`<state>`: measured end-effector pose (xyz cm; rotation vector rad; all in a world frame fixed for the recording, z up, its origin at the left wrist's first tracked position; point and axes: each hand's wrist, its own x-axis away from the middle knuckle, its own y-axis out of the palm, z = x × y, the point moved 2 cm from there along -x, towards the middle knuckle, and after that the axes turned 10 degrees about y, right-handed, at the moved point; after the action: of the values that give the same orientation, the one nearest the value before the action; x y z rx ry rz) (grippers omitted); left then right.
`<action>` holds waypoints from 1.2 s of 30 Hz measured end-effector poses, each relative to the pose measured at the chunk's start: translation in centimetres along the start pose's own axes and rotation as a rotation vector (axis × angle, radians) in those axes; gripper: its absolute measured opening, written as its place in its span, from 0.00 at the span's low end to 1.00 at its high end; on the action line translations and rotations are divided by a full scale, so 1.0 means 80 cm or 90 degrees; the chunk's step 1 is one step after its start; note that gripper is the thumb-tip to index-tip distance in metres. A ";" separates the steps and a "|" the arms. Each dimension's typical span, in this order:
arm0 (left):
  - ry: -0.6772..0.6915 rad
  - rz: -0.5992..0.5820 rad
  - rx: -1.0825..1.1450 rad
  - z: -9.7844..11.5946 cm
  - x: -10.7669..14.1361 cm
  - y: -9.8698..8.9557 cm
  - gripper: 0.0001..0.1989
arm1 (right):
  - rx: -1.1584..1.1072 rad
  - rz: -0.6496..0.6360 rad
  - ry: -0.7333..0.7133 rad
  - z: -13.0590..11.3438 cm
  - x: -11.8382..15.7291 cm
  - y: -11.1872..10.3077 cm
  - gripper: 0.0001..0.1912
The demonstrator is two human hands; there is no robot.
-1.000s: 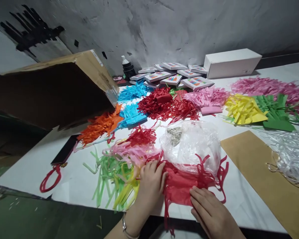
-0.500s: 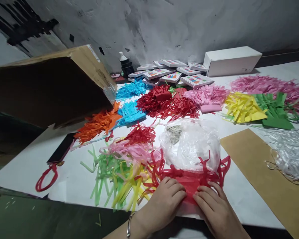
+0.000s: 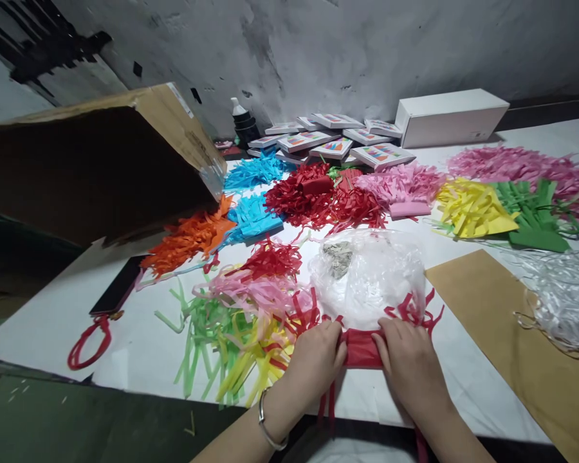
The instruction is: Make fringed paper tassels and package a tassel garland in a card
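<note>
Both my hands grip a sheet of red fringed tissue paper [image 3: 363,349] near the table's front edge. A smooth red band of it shows between them, with cut strips sticking out at both sides and a few hanging below. My left hand [image 3: 317,357] is closed on its left end, thumb towards the middle. Its right end lies under the closed fingers and thumb of my right hand [image 3: 412,357]. Just beyond is a clear plastic bag [image 3: 381,276] with a greyish lump [image 3: 336,258] at its left. Green strips [image 3: 210,341], yellow strips [image 3: 251,360] and pink strips [image 3: 255,289] lie left of my left hand.
A cardboard box [image 3: 188,135] stands open at the left, by a phone [image 3: 117,286] with a red strap. Coloured tassels, several flat boxes [image 3: 335,148] and a white box [image 3: 451,119] line the back. Brown board [image 3: 492,321] and white string [image 3: 564,302] lie right.
My hands have moved slightly away from me and closed with thumbs on the red tissue paper. Its flat, spread middle is now a narrower folded band, and strips hang on the near side.
</note>
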<state>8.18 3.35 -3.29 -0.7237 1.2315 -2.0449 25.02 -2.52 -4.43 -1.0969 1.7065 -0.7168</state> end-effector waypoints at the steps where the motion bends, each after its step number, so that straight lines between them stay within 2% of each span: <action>1: 0.000 0.002 0.007 -0.001 0.000 0.001 0.07 | -0.008 0.010 -0.022 -0.002 0.002 -0.005 0.08; 3: 0.002 0.010 0.026 -0.005 -0.002 0.002 0.06 | -0.050 0.015 -0.098 -0.007 0.010 -0.012 0.09; 6: -0.001 0.031 0.070 -0.015 -0.005 0.000 0.07 | -0.091 -0.001 -0.197 -0.013 0.028 -0.008 0.12; 8: -0.015 0.052 0.101 -0.023 -0.002 -0.005 0.07 | -0.077 0.000 -0.210 -0.012 0.035 -0.001 0.16; 10: -0.020 0.119 0.123 -0.027 0.006 -0.012 0.09 | -0.079 0.002 -0.214 -0.011 0.037 0.003 0.17; 11: 0.006 0.165 0.122 -0.026 0.013 -0.016 0.10 | -0.090 0.004 -0.206 -0.010 0.037 0.003 0.16; 13: 0.125 0.227 0.090 -0.015 0.027 -0.018 0.12 | -0.126 -0.004 -0.189 -0.012 0.033 0.002 0.14; 15: 0.267 0.216 0.030 0.000 0.038 -0.012 0.15 | -0.160 -0.033 -0.183 -0.016 0.030 0.000 0.11; 17: 0.327 0.174 -0.021 0.009 0.042 0.001 0.10 | -0.166 -0.055 -0.174 -0.021 0.029 0.001 0.10; 19: 0.326 0.173 -0.039 0.008 0.041 0.011 0.07 | -0.146 -0.055 -0.168 -0.021 0.031 0.004 0.11; 22: 0.300 0.193 -0.027 -0.003 0.039 0.019 0.09 | -0.135 -0.040 -0.153 -0.013 0.036 0.007 0.17; 24: 0.262 0.188 -0.023 -0.011 0.039 0.017 0.09 | -0.147 -0.032 -0.105 -0.005 0.038 0.009 0.17; 26: 0.208 0.159 -0.037 -0.015 0.036 0.014 0.09 | -0.120 -0.034 -0.047 -0.001 0.036 0.009 0.16; 30: 0.082 0.086 -0.104 -0.011 0.021 0.004 0.09 | 0.046 -0.052 0.013 -0.007 0.021 0.011 0.17; 33: 0.039 0.043 -0.129 -0.004 0.007 -0.002 0.09 | 0.087 -0.032 0.047 -0.013 0.009 0.009 0.16; 36: 0.046 0.021 -0.128 -0.002 0.000 -0.006 0.09 | 0.009 0.014 -0.016 -0.018 0.008 0.007 0.10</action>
<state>7.99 3.63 -2.92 -0.7216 1.4970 -1.9540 23.44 -2.89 -4.60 -1.0706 1.6870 -0.6973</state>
